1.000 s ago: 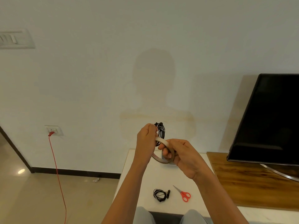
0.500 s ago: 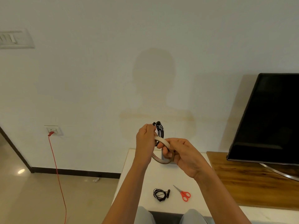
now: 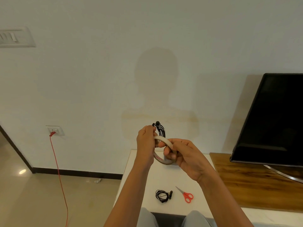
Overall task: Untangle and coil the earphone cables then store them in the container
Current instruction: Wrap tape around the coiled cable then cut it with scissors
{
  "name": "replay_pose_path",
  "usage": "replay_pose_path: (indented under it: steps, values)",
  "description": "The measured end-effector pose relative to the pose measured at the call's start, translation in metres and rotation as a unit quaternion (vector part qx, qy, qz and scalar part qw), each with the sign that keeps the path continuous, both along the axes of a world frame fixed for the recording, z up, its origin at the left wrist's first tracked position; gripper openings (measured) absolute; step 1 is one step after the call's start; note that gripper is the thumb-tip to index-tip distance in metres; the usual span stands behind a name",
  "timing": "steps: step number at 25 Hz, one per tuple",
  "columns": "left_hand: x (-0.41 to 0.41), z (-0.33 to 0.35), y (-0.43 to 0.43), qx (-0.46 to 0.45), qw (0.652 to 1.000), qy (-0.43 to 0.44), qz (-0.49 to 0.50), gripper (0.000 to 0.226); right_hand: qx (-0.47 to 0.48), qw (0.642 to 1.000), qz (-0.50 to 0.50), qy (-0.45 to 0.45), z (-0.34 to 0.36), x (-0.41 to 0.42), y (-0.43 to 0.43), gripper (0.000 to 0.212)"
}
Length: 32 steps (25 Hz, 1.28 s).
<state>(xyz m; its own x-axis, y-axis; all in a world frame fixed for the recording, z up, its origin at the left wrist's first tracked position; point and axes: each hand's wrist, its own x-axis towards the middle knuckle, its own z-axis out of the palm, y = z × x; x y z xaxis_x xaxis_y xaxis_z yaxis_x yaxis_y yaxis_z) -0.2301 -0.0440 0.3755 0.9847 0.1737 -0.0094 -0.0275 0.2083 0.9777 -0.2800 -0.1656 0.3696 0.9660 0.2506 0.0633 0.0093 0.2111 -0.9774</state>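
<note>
My left hand (image 3: 146,143) holds a coiled black earphone cable (image 3: 160,130) up in front of me, its loops sticking out above my fingers. My right hand (image 3: 183,154) grips a roll of clear tape (image 3: 165,154) pressed against the left hand just below the coil. A second coiled black earphone cable (image 3: 163,196) lies on the white table (image 3: 141,185) below my hands. A grey object behind the tape roll is mostly hidden; I cannot tell what it is.
Red-handled scissors (image 3: 186,194) lie to the right of the coil on the table. A black TV (image 3: 272,118) stands on a wooden unit (image 3: 255,184) at right. A red cord (image 3: 59,174) hangs from a wall socket at left. My knees are at the bottom edge.
Both hands stay raised together with the coil and the tape roll; the fingers of my right hand have shifted slightly on the roll. Nothing on the table has moved.
</note>
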Motion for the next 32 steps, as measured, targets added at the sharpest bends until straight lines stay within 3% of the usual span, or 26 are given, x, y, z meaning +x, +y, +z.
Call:
replay_pose_path:
  steps: [5,13,20,28,32]
  values:
    - [-0.001,-0.003,-0.001,-0.043,0.998,0.044,-0.010,0.030,0.004,1.000,0.027,-0.009,-0.002,-0.003,-0.003,0.044]
    - [-0.006,0.004,-0.004,-0.003,1.000,-0.013,0.027,0.028,-0.003,0.999,-0.032,0.022,0.006,-0.004,0.000,0.046]
    - [-0.006,0.005,-0.002,-0.048,0.999,0.002,0.007,0.027,-0.009,1.000,-0.012,-0.015,0.011,-0.010,-0.001,0.041]
    - [-0.013,0.007,-0.006,0.050,0.993,-0.098,0.033,0.025,-0.018,0.998,-0.051,0.040,0.013,-0.003,0.004,0.041]
    - [-0.011,0.009,-0.005,0.032,0.996,-0.077,0.032,0.027,-0.018,0.999,-0.031,0.024,0.015,-0.004,0.000,0.043]
